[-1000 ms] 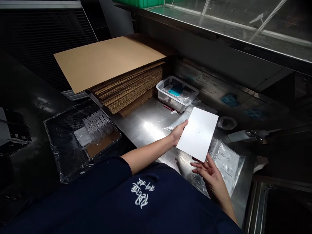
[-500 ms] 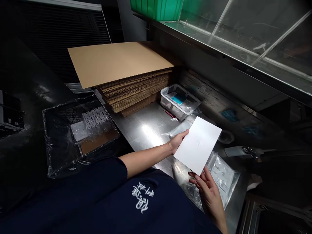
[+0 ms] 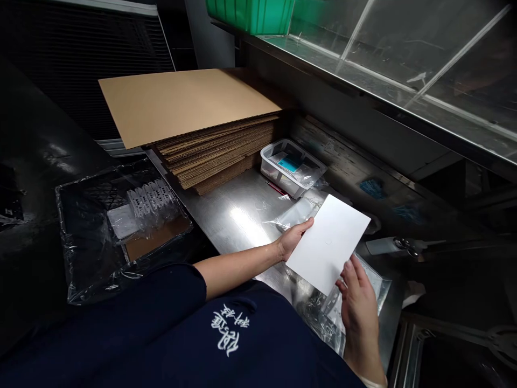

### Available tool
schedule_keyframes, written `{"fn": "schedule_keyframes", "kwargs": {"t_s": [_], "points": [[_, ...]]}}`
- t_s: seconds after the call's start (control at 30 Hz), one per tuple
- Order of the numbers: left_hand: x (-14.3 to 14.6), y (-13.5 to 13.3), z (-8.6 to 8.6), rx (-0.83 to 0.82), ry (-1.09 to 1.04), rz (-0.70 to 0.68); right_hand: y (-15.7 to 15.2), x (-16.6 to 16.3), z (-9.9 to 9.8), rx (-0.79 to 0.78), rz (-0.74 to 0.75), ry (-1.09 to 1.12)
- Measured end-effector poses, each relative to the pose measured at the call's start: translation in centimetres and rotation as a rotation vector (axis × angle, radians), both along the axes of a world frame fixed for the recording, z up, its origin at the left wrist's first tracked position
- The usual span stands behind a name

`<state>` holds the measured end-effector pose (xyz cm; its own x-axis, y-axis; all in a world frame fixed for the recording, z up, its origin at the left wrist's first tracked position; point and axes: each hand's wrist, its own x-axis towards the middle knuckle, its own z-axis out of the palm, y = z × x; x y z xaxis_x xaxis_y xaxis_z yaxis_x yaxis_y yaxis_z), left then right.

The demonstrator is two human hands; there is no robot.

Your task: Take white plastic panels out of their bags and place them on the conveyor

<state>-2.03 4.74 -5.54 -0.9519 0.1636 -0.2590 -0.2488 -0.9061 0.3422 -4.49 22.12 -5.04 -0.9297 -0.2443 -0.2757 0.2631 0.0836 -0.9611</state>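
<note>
A thin white rectangular panel [image 3: 323,250] with a faint small round mark is tilted above the metal table. My left hand [image 3: 294,238] grips it by its left edge, thumb on top and the other fingers hidden underneath. Along the lower right edge, my right hand [image 3: 357,296] has loosely bent fingers, its fingertips at the edge; whether they touch it I cannot tell. Beneath that hand lie clear plastic bags [image 3: 333,323] with pale contents, partly covered by the panel and the hand.
Stacked cardboard sheets [image 3: 189,105] overhang the table [image 3: 226,215]. Near them stands a clear plastic tub [image 3: 283,167]. A lined crate [image 3: 64,242] with wrapped white parts sits at left. A metal shelf [image 3: 363,97] with a green bin [image 3: 250,13] hangs above; a white bottle [image 3: 382,246] lies at right.
My right hand has moved up along the panel's right edge from its bottom corner. The panel has turned slightly in my left hand. The view has shifted a little.
</note>
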Motion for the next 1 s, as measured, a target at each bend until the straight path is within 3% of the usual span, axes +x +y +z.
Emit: {"fn": "schedule_keyframes", "kwargs": {"t_s": [0.17,0.27,0.57,0.77,1.0], "points": [[1.1,1.9,1.3,-0.244,0.092,0.254,-3.1,-1.9,1.4,0.104,0.030,0.251],[1.7,2.3,1.8,-0.301,0.092,0.338,-3.5,-1.8,1.3,0.173,0.012,0.301],[1.8,2.2,2.0,-0.233,0.052,0.325,-2.4,-1.3,1.9,-0.105,0.142,0.084],[1.9,2.3,2.2,-0.213,-0.020,0.292,-1.7,-1.1,2.8,-0.223,0.013,-0.007],[1.9,2.2,2.4,-0.195,-0.091,0.295,-1.1,-1.6,2.4,-0.244,-0.043,-0.091]]}}
